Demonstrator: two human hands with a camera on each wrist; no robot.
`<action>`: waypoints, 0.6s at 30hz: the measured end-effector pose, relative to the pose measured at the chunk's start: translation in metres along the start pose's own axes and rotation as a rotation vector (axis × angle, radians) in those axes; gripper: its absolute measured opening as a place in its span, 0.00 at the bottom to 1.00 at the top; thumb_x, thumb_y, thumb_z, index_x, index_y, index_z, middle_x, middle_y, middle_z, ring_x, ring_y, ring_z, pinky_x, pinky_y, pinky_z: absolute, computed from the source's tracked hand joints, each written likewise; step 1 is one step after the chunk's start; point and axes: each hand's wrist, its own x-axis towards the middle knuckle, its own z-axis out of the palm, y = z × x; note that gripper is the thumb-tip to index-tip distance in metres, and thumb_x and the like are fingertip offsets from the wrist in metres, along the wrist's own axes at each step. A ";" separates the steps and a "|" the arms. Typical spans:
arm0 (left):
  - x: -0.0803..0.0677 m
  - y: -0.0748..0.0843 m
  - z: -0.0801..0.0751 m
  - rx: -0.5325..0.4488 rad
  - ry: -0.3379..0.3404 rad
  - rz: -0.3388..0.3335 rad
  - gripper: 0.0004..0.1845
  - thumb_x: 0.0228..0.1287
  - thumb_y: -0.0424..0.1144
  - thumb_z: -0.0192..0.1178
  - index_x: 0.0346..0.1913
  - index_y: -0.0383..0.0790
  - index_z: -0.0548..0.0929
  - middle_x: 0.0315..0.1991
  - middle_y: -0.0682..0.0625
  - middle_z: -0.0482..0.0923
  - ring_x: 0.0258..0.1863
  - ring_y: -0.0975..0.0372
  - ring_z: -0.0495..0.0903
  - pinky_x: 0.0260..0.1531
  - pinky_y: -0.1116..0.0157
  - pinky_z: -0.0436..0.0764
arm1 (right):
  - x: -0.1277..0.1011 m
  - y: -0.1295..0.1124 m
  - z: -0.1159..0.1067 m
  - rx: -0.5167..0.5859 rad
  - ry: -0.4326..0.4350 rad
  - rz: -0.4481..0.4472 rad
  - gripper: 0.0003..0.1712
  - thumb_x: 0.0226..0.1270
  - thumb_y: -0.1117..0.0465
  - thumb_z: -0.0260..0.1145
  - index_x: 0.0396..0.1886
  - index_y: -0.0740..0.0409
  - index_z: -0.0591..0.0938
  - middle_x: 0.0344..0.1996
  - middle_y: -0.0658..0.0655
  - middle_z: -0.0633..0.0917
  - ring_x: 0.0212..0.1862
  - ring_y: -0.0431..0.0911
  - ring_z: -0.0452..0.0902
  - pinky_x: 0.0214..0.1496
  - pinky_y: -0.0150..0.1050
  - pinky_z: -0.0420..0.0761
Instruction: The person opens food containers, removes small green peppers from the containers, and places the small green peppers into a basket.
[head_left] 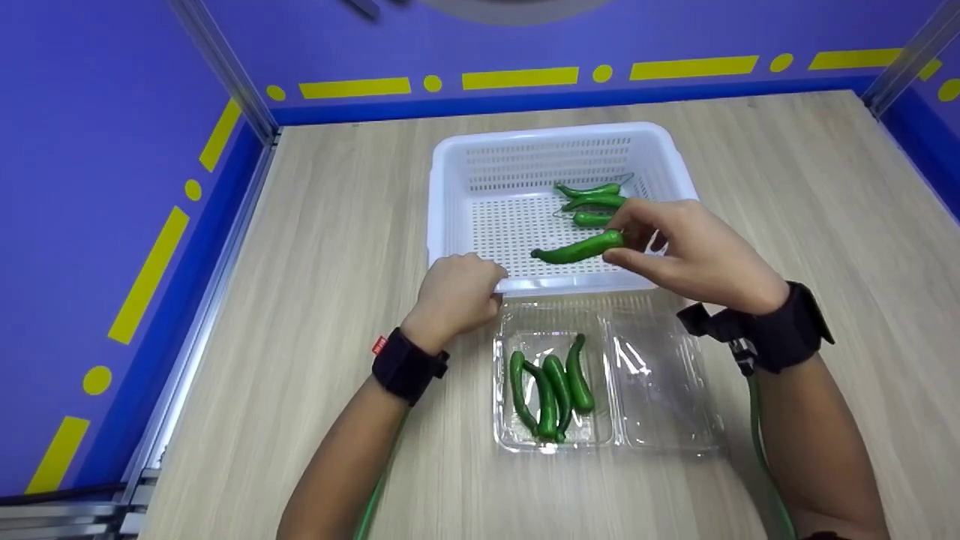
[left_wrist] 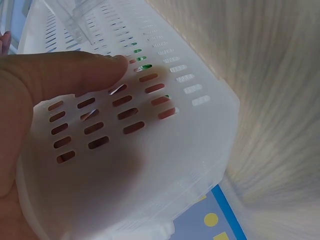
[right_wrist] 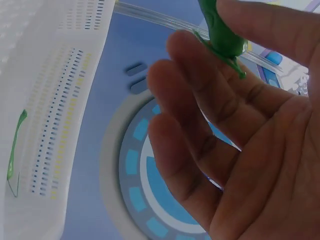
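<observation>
Currently, right hand [head_left: 697, 251] pinches pepper [head_left: 577, 248] between fingers [head_left: 646, 211] over basket [head_left: 439, 202]; left hand [head_left: 459, 295], fingers clamped on rim [head_left: 574, 283].

basket [head_left: 577, 284]: behind clamshell [head_left: 664, 397] | peppers [head_left: 596, 202]: basket, right side | four peppers [head_left: 547, 405]: clamshell, left half

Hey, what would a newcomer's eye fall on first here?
Probably the green pepper pinched in the right hand, over the white basket. Nearer the person, four more peppers lie in an open clear container, and the left hand grips the basket's near-left corner.
</observation>
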 end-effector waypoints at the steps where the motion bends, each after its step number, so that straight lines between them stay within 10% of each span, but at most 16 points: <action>1: 0.000 0.000 0.000 0.001 0.003 0.002 0.16 0.54 0.32 0.61 0.18 0.49 0.67 0.18 0.56 0.68 0.21 0.60 0.72 0.23 0.58 0.78 | 0.001 0.001 0.000 -0.004 0.011 0.009 0.09 0.68 0.54 0.71 0.43 0.50 0.81 0.29 0.44 0.84 0.31 0.37 0.79 0.33 0.30 0.78; 18: -0.001 0.000 0.000 -0.003 -0.001 -0.005 0.12 0.54 0.33 0.61 0.19 0.48 0.71 0.19 0.55 0.71 0.21 0.58 0.75 0.24 0.56 0.79 | 0.006 0.022 0.000 -0.189 0.185 0.239 0.16 0.66 0.53 0.72 0.50 0.53 0.85 0.22 0.50 0.86 0.24 0.41 0.77 0.25 0.34 0.71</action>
